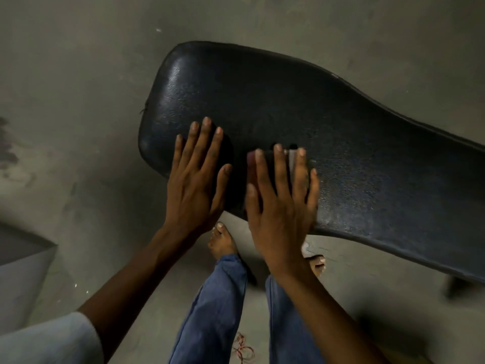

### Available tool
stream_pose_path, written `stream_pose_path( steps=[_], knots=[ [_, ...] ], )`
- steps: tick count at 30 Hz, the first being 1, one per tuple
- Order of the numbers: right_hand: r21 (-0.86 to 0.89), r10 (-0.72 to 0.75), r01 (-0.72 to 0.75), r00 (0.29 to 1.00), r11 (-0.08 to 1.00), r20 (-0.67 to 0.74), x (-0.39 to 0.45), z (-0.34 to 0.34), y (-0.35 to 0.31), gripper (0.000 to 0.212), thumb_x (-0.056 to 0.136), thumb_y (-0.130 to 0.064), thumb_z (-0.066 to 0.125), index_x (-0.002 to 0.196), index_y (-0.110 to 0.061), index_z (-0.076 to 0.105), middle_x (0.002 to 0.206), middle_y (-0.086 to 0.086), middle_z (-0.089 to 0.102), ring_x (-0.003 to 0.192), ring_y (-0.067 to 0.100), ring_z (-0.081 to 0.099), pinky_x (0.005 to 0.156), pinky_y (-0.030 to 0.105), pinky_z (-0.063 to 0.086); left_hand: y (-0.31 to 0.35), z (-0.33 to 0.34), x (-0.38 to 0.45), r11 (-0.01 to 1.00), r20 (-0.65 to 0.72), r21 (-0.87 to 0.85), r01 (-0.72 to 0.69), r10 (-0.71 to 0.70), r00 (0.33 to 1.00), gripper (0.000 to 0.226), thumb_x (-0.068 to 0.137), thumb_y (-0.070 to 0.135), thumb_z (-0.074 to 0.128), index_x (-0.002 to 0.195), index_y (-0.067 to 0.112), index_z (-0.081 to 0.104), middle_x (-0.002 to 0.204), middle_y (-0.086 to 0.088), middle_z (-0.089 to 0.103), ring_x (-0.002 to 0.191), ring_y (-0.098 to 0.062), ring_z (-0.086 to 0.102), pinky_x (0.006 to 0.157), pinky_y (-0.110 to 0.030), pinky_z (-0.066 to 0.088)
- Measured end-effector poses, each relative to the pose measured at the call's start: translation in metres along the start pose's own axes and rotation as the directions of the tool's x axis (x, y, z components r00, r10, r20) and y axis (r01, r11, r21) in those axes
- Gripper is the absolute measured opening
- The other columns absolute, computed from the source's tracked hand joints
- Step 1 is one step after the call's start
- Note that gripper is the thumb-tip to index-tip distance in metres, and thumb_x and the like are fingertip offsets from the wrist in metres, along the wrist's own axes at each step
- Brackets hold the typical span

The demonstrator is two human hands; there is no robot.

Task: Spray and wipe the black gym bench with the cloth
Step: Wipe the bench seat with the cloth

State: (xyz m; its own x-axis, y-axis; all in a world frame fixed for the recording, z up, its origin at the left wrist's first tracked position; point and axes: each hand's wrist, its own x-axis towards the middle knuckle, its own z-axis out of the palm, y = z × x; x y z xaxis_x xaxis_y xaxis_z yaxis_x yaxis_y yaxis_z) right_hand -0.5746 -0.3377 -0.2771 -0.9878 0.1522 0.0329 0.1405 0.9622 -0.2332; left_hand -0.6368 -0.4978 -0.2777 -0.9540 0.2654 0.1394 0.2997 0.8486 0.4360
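The black gym bench point(341, 132) runs from the centre to the right edge, its textured pad shiny with fine droplets. My left hand point(195, 177) lies flat on the pad's near left end, fingers spread, with nothing in it. My right hand point(282, 203) presses flat on a small dark cloth point(291, 160) at the pad's near edge. Only the cloth's grey and pinkish edges show between my fingers. No spray bottle is in view.
Grey concrete floor point(78, 74) surrounds the bench. My bare feet point(223, 240) and blue jeans stand just below the pad's near edge. A grey box corner point(23, 258) sits at the left. A red string point(244, 350) lies on the floor. A bench leg point(456, 287) stands at the lower right.
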Motion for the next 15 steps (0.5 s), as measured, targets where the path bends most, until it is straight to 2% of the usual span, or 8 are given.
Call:
stream_pose_path(
  steps=[4,7,8,9,11,13,15],
  knots=[
    [0.015,-0.152,0.151,0.987,0.988,0.055,0.001,0.006,-0.036,0.059,0.114,-0.046,0.039,0.171,-0.035,0.024,0.18,0.001,0.019,0.168,0.033,0.012,0.133,0.061,0.018,-0.02,-0.009,-0.002,0.998,-0.051,0.011,0.068,-0.068,0.996,0.058,0.114,0.03,0.038,0.164,0.002,0.033,0.174,-0.022,0.024,0.165,-0.038,0.017,0.134,-0.058,0.012],
    [-0.023,-0.321,0.324,0.943,0.946,0.089,-0.019,0.002,-0.009,0.066,0.111,-0.05,0.049,0.171,-0.035,0.023,0.18,0.001,0.018,0.167,0.033,0.016,0.133,0.06,0.022,-0.037,-0.017,-0.005,0.996,-0.029,0.025,0.087,-0.086,0.996,0.059,0.114,0.031,0.038,0.165,0.003,0.031,0.175,-0.022,0.022,0.165,-0.037,0.015,0.134,-0.059,0.013],
    [-0.04,-0.333,0.338,0.937,0.94,0.103,-0.02,-0.003,0.004,0.069,0.11,-0.052,0.049,0.171,-0.035,0.02,0.18,0.001,0.016,0.168,0.032,0.014,0.133,0.06,0.021,-0.038,-0.017,-0.006,0.997,-0.024,0.014,0.082,-0.082,0.996,0.059,0.114,0.031,0.039,0.165,0.004,0.031,0.175,-0.022,0.021,0.165,-0.037,0.015,0.134,-0.059,0.013],
    [-0.055,-0.305,0.313,0.945,0.948,0.116,-0.016,-0.006,0.015,0.069,0.11,-0.053,0.048,0.17,-0.036,0.019,0.18,0.001,0.014,0.168,0.032,0.013,0.133,0.061,0.019,-0.038,-0.017,-0.005,0.997,-0.024,0.003,0.081,-0.081,0.996,0.059,0.113,0.03,0.041,0.165,0.004,0.031,0.175,-0.022,0.021,0.165,-0.037,0.015,0.134,-0.058,0.012],
    [-0.082,-0.166,0.174,0.981,0.981,0.1,0.002,-0.009,0.018,0.067,0.11,-0.054,0.043,0.17,-0.034,0.02,0.18,0.002,0.016,0.168,0.033,0.012,0.134,0.062,0.016,-0.036,-0.013,-0.005,0.996,-0.05,-0.005,0.093,-0.094,0.994,0.059,0.112,0.027,0.044,0.165,0.003,0.031,0.175,-0.022,0.022,0.165,-0.037,0.015,0.136,-0.054,0.009],
    [-0.067,-0.042,0.045,0.998,0.997,0.051,0.027,-0.004,-0.009,0.063,0.112,-0.053,0.038,0.17,-0.032,0.024,0.18,0.004,0.022,0.168,0.036,0.013,0.133,0.062,0.017,-0.034,-0.01,-0.004,0.993,-0.083,-0.044,0.112,-0.116,0.99,0.058,0.112,0.024,0.044,0.164,0.001,0.033,0.174,-0.022,0.024,0.165,-0.037,0.017,0.136,-0.053,0.008],
    [-0.007,-0.051,0.051,0.998,0.999,0.03,0.049,0.006,-0.049,0.061,0.112,-0.051,0.038,0.17,-0.032,0.028,0.179,0.005,0.025,0.168,0.036,0.014,0.133,0.061,0.017,-0.033,-0.01,-0.004,0.979,-0.106,-0.142,0.143,-0.159,0.982,0.056,0.111,0.022,0.042,0.162,-0.002,0.036,0.173,-0.023,0.028,0.164,-0.037,0.02,0.135,-0.055,0.011]
  ],
)
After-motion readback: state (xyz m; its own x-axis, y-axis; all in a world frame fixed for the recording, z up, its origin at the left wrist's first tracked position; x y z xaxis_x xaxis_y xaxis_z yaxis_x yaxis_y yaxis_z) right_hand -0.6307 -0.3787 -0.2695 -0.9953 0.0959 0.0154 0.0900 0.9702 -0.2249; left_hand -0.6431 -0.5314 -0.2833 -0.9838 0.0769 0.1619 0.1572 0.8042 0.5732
